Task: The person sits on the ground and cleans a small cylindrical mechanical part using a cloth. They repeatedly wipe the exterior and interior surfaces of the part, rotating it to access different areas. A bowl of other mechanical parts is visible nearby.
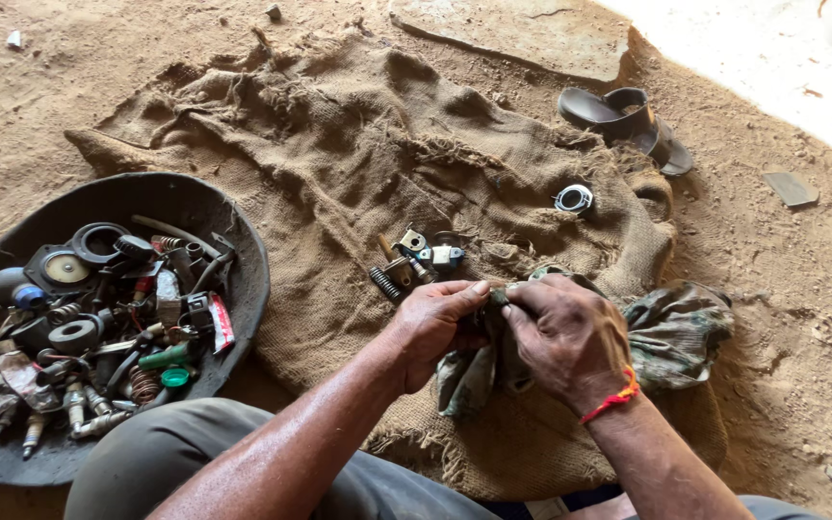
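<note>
Dirt floor [782, 366], burlap sack [339, 164]. Your left hand [432, 323], right hand [567, 335]: grips closed on greasy rag [671, 332], apparently wiping hidden small part. Next: steady pinch, rotate part.

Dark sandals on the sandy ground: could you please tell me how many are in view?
2: a pair of dark sandals lies overlapping at the upper right, just past the brown burlap sacking's edge. None seem hidden.

A frayed burlap sack [358, 164] lies spread on the sandy ground. Left of the sack sits a black rubber tub [233, 241] heaped with springs, washers, spark plugs and other small parts. On the sack, near its middle, lies a cluster of small metal fittings [416, 258]; toward its right edge, a metal ring [574, 198]. Just beyond that edge rests a dark sandal [628, 120], and past the far edge a flat stone [517, 34].
</note>
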